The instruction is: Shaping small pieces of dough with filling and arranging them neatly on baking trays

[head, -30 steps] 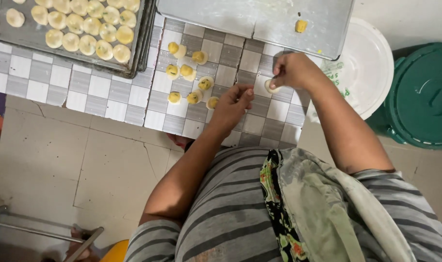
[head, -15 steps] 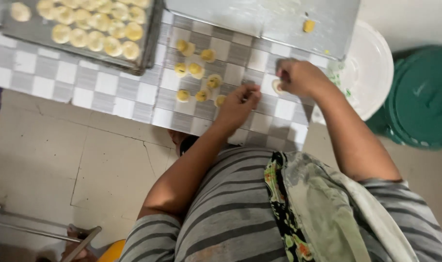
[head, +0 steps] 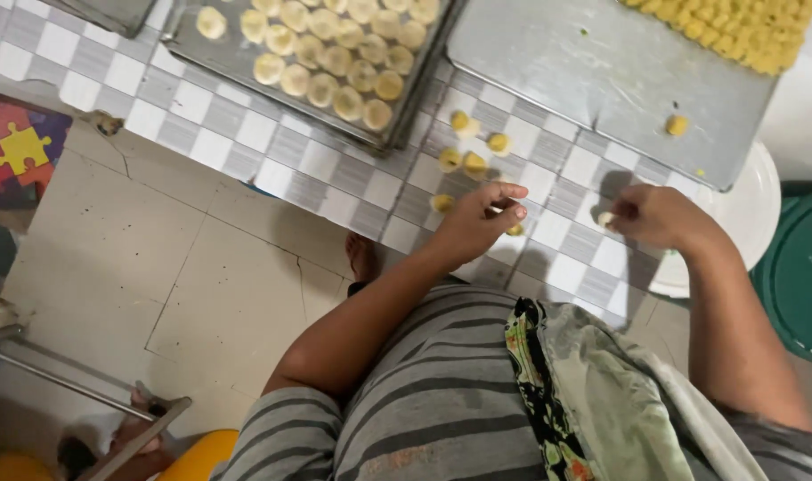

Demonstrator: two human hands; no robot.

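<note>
Checked cloth covers the table; beyond its near edge I see tiled floor and a puzzle mat at far left.

Left tray, far side: rows of pale round dough discs fill most of it, one disc alone toward its left end. Right tray: mostly bare metal, a yellow batch packed into its far right corner, one stray piece near its right edge.

Loose pieces lie on the cloth between the trays and my hands, several in a small cluster.

Left hand: fingers spread and slightly curled, tips on the cloth just beside the nearest loose pieces; one piece shows under the fingertips. I cannot tell whether it is gripped.

Right hand: fingers pinched shut on a small pale piece, held just above the cloth.

White plate sits right of that hand, green bin beyond it.

Judgement: left tray is nearly full, the cluster on the cloth remains unplaced, the right tray has much room left. Work looks well past halfway for this tray.
</note>
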